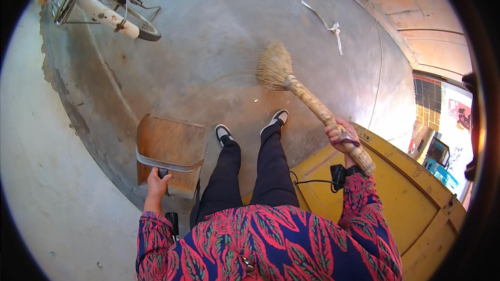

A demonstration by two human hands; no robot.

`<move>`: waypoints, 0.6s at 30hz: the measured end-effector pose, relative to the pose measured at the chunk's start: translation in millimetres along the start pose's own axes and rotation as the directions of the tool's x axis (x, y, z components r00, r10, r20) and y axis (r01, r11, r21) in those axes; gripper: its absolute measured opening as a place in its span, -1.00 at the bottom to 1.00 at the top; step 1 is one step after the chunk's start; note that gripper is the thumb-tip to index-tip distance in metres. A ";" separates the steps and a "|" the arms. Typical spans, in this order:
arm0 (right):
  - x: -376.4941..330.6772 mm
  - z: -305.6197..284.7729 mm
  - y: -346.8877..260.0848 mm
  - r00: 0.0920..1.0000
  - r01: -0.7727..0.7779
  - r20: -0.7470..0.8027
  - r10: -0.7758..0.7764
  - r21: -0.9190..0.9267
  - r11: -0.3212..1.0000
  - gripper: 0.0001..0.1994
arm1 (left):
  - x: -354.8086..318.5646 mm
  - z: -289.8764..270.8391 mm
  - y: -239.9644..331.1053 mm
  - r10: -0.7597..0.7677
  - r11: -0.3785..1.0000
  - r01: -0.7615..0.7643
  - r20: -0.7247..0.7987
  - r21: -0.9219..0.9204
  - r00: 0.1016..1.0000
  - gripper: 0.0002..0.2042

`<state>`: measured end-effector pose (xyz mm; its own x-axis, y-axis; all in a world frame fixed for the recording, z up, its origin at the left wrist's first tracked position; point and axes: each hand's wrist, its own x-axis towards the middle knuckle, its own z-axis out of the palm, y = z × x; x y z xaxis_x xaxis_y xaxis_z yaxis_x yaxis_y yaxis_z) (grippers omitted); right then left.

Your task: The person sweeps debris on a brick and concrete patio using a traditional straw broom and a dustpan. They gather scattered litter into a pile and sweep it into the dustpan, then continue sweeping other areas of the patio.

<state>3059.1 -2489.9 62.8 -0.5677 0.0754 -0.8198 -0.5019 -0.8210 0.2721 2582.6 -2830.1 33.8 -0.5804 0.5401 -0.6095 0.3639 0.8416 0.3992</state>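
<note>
My right hand [341, 136] grips the wrapped handle of a straw broom [275, 67], whose bushy head hangs just above the concrete floor ahead of my right shoe. My left hand [157, 182] holds the short handle of a rusty metal dustpan [169, 143], which sits low at my left side with its open mouth facing forward. My legs in black trousers and two black-and-white shoes [251, 125] stand between the two tools.
A bicycle [107, 5] leans at the upper left. A white strip of cloth [329, 25] lies on the floor ahead. A yellow door [411, 203] stands at my right, a wooden door [416, 15] at the upper right. A pale wall [36, 151] runs along the left.
</note>
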 end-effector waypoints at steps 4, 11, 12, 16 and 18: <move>-44.5 -13.2 -11.7 0.976 0.088 -0.196 -0.090 -0.020 0.996 -0.71 | 12.4 15.4 41.7 0.124 0.990 -0.124 0.009 0.069 0.992 -0.70; -96.7 -21.7 10.1 0.993 -0.036 -0.114 -0.011 -0.401 0.915 -0.45 | 26.8 29.7 111.7 0.196 0.979 -0.199 0.069 0.042 0.978 -0.70; -91.3 -22.3 11.7 0.989 -0.092 -0.142 0.039 -0.391 0.916 -0.46 | 24.0 30.2 123.0 0.220 0.971 -0.225 0.069 0.081 0.973 -0.70; -48.7 -31.4 9.9 0.980 -0.185 -0.012 0.199 -0.428 0.885 -0.59 | 17.1 34.9 162.2 0.220 0.963 -0.229 0.073 0.144 0.973 -0.71; -37.5 -38.8 1.0 0.974 -0.222 -0.055 0.219 -0.427 0.877 -0.62 | 13.3 40.0 177.8 0.224 0.963 -0.233 0.076 0.134 0.971 -0.71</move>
<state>3105.2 -2515.4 74.2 -0.6271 -0.1378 -0.7667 -0.0359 -0.9781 0.2052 2668.7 -2672.8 69.3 -0.4265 0.7143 -0.5549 0.5837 0.6860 0.4344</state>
